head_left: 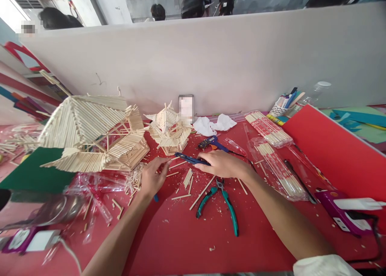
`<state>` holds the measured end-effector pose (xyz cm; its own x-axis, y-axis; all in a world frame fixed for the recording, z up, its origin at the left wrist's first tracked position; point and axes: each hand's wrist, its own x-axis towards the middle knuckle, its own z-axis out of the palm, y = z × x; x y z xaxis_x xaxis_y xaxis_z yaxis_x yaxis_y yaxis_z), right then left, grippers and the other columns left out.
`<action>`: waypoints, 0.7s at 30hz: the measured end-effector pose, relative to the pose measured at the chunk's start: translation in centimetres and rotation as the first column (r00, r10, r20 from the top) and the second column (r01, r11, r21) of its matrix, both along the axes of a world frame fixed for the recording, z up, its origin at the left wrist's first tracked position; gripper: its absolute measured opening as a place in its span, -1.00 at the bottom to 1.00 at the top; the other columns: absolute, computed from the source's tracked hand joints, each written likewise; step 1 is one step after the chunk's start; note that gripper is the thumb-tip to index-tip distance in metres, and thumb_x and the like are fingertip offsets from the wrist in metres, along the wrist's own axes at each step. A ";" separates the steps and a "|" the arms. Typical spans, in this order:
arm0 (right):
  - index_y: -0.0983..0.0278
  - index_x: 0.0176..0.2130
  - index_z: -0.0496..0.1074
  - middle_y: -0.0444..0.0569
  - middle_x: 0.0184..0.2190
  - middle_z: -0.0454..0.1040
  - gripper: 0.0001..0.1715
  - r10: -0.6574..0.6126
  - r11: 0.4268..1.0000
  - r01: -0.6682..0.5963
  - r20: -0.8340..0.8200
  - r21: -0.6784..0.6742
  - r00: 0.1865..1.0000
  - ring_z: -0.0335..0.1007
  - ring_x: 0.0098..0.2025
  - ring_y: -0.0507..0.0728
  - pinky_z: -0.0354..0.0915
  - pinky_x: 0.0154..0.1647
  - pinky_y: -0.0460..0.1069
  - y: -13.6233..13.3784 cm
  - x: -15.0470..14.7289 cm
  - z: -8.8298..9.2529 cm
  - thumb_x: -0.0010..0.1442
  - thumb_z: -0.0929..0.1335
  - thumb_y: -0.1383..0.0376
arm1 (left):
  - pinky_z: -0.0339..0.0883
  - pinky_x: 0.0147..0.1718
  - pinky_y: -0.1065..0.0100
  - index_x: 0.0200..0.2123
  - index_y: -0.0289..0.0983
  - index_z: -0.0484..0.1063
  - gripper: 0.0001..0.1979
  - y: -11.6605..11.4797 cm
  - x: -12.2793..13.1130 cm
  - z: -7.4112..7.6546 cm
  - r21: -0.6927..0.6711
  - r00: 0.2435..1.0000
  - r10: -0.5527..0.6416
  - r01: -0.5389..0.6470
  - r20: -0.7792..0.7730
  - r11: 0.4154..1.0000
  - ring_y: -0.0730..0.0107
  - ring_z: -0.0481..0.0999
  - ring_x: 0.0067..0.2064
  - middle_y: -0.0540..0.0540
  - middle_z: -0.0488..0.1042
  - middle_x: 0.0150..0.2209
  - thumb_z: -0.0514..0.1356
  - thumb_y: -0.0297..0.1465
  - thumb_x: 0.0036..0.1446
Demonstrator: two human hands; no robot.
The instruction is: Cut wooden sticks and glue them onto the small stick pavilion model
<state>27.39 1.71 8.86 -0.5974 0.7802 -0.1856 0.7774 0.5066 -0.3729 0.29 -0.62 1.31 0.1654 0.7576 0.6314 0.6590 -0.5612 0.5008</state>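
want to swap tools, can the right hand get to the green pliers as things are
Probably yes: the green pliers lie uncovered on the table right beside the right hand, though it is holding a blue tool.

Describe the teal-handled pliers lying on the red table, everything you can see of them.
The pliers lie flat on the red table, just below the right hand, and are not held. The small dark metal head points toward that hand. Two teal-sleeved handles, plastic or rubber by the look, splay open toward the viewer. A thin wooden stick lies alongside the left handle, and wood chips lie around.
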 end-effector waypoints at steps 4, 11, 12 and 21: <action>0.26 -0.24 0.39 0.03 -0.35 0.54 -0.53 0.018 1.000 -0.018 0.002 0.025 1.000 0.43 -0.34 0.17 0.04 -0.36 -0.01 0.0 -0.1 -0.4 0.43 0.16 -0.02 | 0.44 -0.27 0.41 -0.20 -0.25 0.54 -0.86 -0.2 0.0 0.1 -0.007 1.000 -0.005 0.005 -0.025 1.000 0.41 0.60 -0.31 -0.07 0.63 -0.31 0.16 -0.39 0.31; 0.26 -0.17 0.37 0.06 -0.28 0.56 -0.56 0.045 0.998 -0.047 0.048 0.048 0.998 0.48 -0.29 0.20 0.06 -0.35 -0.01 -0.2 -0.5 -1.2 0.46 0.14 0.01 | 0.45 -0.24 0.38 -0.21 -0.20 0.55 -0.82 -0.4 0.0 -0.1 -0.041 0.998 0.026 -0.028 -0.051 0.999 0.37 0.61 -0.27 -0.06 0.63 -0.29 0.12 -0.40 0.32; 0.26 -0.16 0.36 0.07 -0.26 0.56 -0.56 0.037 0.998 -0.039 0.044 0.045 0.998 0.49 -0.28 0.21 0.07 -0.35 -0.01 -0.2 -0.5 -1.2 0.47 0.14 0.00 | 0.44 -0.24 0.39 -0.21 -0.21 0.55 -0.82 -0.4 0.0 -0.2 -0.033 0.998 0.031 -0.033 -0.056 0.999 0.38 0.61 -0.27 -0.06 0.63 -0.28 0.12 -0.41 0.32; 0.28 0.04 0.37 0.12 -0.08 0.56 -0.54 -0.078 0.996 0.083 -0.110 0.040 0.991 0.50 -0.09 0.24 0.16 -0.24 -0.02 -1.3 -0.6 -1.8 0.49 0.12 0.04 | 0.41 -0.25 0.41 -0.17 -0.21 0.52 -0.84 -0.6 -0.1 -0.2 -0.008 0.994 0.050 -0.051 -0.101 0.999 0.40 0.61 -0.26 -0.05 0.63 -0.26 0.12 -0.42 0.33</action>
